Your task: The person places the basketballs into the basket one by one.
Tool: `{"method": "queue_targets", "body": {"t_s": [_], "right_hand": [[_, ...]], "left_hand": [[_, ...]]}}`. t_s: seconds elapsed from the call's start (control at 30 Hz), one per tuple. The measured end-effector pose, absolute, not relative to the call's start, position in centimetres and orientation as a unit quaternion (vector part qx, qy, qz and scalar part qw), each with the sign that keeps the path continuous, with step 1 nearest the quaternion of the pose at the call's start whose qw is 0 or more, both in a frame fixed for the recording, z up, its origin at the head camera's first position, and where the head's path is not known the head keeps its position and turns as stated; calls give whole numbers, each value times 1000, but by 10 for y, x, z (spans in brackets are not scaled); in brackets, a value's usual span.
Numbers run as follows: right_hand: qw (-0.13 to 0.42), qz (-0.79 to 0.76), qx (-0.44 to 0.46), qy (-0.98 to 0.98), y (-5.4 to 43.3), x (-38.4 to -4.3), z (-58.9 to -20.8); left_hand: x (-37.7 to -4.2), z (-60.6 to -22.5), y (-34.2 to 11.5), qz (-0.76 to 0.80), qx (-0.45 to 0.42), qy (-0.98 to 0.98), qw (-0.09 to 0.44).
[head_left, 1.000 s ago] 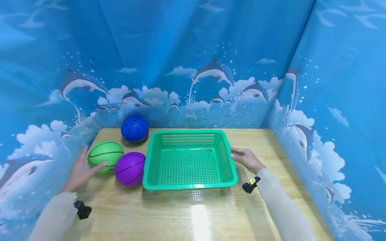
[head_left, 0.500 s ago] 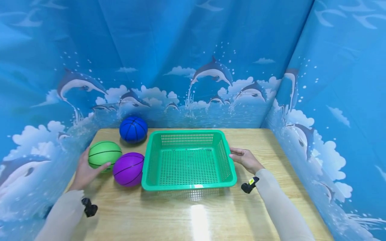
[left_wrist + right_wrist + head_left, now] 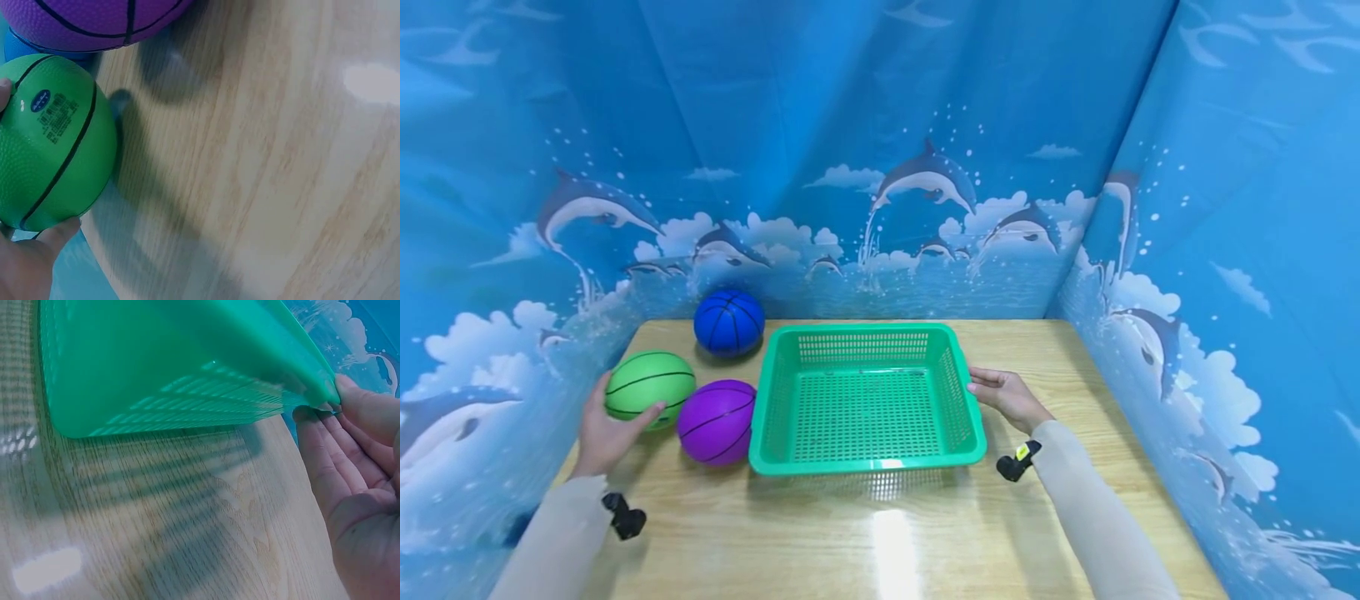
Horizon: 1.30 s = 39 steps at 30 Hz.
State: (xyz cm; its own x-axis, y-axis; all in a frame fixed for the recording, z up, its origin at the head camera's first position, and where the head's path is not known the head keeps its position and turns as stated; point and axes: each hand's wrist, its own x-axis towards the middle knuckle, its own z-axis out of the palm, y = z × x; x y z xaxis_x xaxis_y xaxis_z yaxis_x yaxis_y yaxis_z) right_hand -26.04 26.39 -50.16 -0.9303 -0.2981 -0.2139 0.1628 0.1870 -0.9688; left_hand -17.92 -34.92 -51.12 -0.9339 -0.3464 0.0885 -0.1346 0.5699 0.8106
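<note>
My left hand (image 3: 607,433) holds a green ball (image 3: 651,385) with black seam lines, fingers on its far left side and thumb across its near side. The left wrist view shows fingertips at two sides of the green ball (image 3: 56,137); the rest of that hand is mostly out of frame. A purple ball (image 3: 717,422) sits just right of it, close to the green plastic basket (image 3: 868,465). My right hand (image 3: 1013,400) pinches the basket's right rim, thumb on top and fingers below, as the right wrist view shows at the basket rim (image 3: 325,394).
Behind the purple ball, near the table's back edge, stands a blue ball (image 3: 729,323). The wooden table (image 3: 820,542) has bare wood in front of the basket. Blue dolphin-print curtains (image 3: 850,167) enclose the back and both sides.
My left hand has closed in on the green ball and taken hold of it. The green ball has shifted slightly left. My right hand stays at the basket rim.
</note>
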Motion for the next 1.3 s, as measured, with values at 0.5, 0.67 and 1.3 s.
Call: {"method": "queue_targets", "body": {"t_s": [0.5,0.67,1.3], "right_hand": [[178,-639,-34,747,265,-257,-501],[173,-642,-30,746,264,-256,-501],[174,-641,-24,747,260,-255,-498]], "left_hand": [[-175,-475,-338,-453,143,-851,222],[-179,-449,-312,-477,141,-839,220],[-208,-420,-163,-609,26,-783,128]]}}
